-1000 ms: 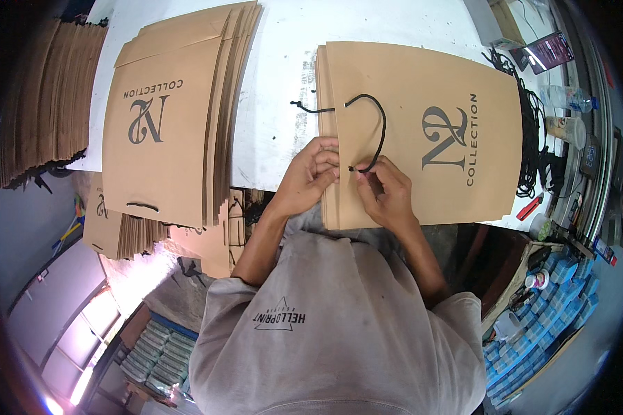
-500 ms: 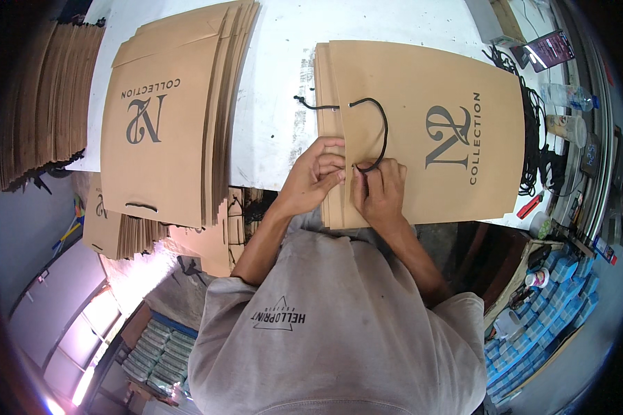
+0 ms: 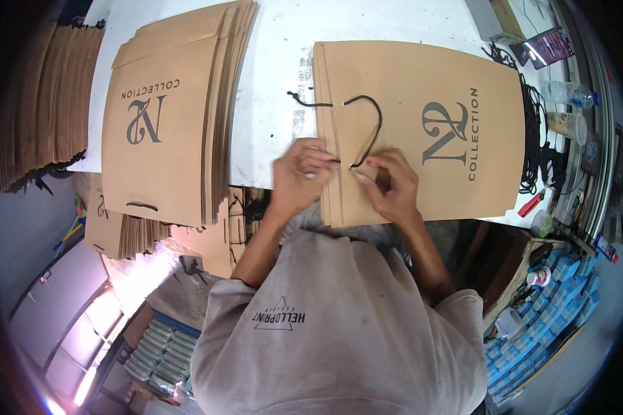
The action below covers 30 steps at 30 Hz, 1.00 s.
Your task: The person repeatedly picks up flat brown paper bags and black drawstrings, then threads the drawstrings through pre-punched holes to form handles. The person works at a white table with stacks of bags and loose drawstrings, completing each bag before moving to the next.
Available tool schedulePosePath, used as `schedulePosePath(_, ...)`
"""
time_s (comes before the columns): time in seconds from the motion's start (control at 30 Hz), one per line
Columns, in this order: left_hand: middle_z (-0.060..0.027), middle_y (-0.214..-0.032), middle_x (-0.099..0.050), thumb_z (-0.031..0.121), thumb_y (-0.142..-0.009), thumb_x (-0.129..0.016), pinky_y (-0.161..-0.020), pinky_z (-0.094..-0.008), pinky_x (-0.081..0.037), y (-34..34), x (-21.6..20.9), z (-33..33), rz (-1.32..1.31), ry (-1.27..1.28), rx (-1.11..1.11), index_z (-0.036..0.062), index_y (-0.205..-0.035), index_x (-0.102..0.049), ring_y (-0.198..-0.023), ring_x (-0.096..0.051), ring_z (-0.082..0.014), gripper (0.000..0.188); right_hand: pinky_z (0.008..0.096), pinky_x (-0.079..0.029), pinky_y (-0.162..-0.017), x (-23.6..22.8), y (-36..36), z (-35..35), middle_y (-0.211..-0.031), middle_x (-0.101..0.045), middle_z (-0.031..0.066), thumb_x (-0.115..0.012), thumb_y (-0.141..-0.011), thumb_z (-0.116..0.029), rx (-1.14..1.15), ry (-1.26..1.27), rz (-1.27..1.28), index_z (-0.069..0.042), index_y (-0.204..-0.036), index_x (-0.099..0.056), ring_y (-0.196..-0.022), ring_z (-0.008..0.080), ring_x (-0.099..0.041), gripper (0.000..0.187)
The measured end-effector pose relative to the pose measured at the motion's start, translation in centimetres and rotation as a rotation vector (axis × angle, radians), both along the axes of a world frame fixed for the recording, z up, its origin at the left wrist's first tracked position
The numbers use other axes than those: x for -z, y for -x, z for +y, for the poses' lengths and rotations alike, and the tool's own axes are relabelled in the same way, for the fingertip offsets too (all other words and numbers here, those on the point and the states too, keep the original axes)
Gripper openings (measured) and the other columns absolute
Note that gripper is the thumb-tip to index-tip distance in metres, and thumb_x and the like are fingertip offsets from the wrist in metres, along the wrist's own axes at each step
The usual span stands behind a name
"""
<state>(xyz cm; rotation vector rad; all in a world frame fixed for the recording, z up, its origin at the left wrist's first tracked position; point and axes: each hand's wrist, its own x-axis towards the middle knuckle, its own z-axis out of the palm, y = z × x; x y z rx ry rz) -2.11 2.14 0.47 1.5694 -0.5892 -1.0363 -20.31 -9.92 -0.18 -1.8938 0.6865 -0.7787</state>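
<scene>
A flat brown paper bag (image 3: pixel 422 76) with dark print lies on top of a few others on the white table. A black cord (image 3: pixel 380 124) arcs over its face between two holes near the left edge. One knotted end sticks out past that edge, and the other passes through the nearer hole. My left hand (image 3: pixel 302 176), slightly blurred, is closed at the bag's left edge, pinching the cord's nearer end. My right hand (image 3: pixel 394 185) rests over the bag beside the nearer hole, thumb and forefinger apart, with the cord next to the fingertips.
A thick stack of similar bags (image 3: pixel 166 62) lies on the left, with another stack (image 3: pixel 45 104) beyond it. Loose black cords (image 3: pixel 531 138) hang along the right side, near a red cutter (image 3: pixel 531 205), a plastic bottle (image 3: pixel 567 95), a cup (image 3: pixel 566 126) and a phone (image 3: pixel 548 50).
The cord has been drawn through the nearer hole, its end now at my left hand's fingers. My right hand has loosened from the cord and spread its thumb and forefinger. The bag has shifted slightly left.
</scene>
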Motion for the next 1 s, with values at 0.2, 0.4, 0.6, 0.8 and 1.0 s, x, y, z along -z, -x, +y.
schedulePosePath(0.2,-0.0140,-0.099,-0.076,-0.009,-0.087,-0.068,-0.081,-0.0280,-0.060,-5.4,-2.8,3.9,-0.330,-0.093,-0.236,-0.0058,-0.102,-0.071,-0.090,-0.074,-0.0182,0.016,0.0349,-0.053,-0.074,-1.6,-1.3,0.4,-0.098,-0.068,0.0129,-0.083,-0.079,-0.003,0.094,0.099,0.021,0.000,-0.107,-0.067,-0.087,0.0266,-0.065,0.032)
schedulePosePath(0.4,-0.0048,-0.090,-0.071,-0.004,-0.087,-0.072,-0.068,-0.0254,-0.057,-1.1,-5.2,1.5,-0.124,0.121,-0.104,-0.0027,-0.119,-0.068,-0.077,-0.068,-0.0107,0.032,0.0424,-0.054,-0.080,-4.4,-4.1,3.2,-0.095,-0.071,0.0134,-0.079,-0.081,-0.001,-0.044,-0.022,-0.137,0.000,-0.098,-0.072,-0.090,0.0299,-0.066,0.019)
schedulePosePath(0.6,-0.0052,-0.086,-0.068,-0.002,-0.091,-0.070,-0.063,-0.0273,-0.055,1.8,-1.6,0.2,0.414,-0.002,-0.096,0.0005,-0.117,-0.066,-0.076,-0.064,-0.0108,0.027,0.0406,-0.050,-0.075,-3.3,-4.4,2.7,-0.090,-0.070,0.0110,-0.076,-0.082,0.000,0.019,0.038,-0.162,-0.003,-0.098,-0.074,-0.084,0.0295,-0.064,0.016)
schedulePosePath(0.8,-0.0122,-0.088,-0.070,-0.004,-0.090,-0.070,-0.068,-0.0284,-0.057,1.5,-1.7,0.3,-0.705,0.089,0.028,-0.0012,-0.100,-0.066,-0.076,-0.069,-0.0186,0.011,0.0426,-0.039,-0.088,-2.4,-3.8,2.3,-0.093,-0.064,0.0079,-0.070,-0.086,-0.007,-0.038,0.192,0.295,-0.006,-0.101,-0.073,-0.095,0.0288,-0.058,0.015)
schedulePosePath(1.0,-0.0127,-0.091,-0.072,-0.006,-0.087,-0.074,-0.075,-0.0307,-0.057,0.3,-1.3,-0.1,-0.459,0.227,-0.009,-0.0009,-0.099,-0.074,-0.089,-0.071,-0.0196,0.012,0.0411,-0.037,-0.090,-2.2,-3.1,1.1,-0.094,-0.065,0.0059,-0.069,-0.089,-0.007,-0.132,0.024,0.200,-0.006,-0.100,-0.072,-0.096,0.0263,-0.059,0.012)
